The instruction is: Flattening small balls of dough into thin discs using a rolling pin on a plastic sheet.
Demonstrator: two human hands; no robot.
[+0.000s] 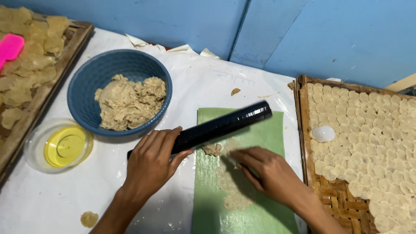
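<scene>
Here, left hand wrapped around the near end of a black rolling pin, fingers curled over the top and thumb underneath, so the pin lifted at an angle off the green sheet, far end raised and slightly blurred. Probably held up that way to bare the dough beneath. Right hand low on the sheet, fingers stretched out and pressed against the flattened dough strip, grasping nothing as far as can be told; a small lump of dough just beside the fingertips, under the pin. Green sheet spread over the white-covered table, likely to keep dough from sticking. Blue bowl of raw dough within reach of the left hand, near the sheet's upper corner. Clear round container with a yellow inside just beside the bowl. Woven bamboo tray on the right, touching the sheet's edge, packed with pale thin rounds in rows. Wooden tray at far left with wrinkled tan pieces and a pink spatula.
</scene>
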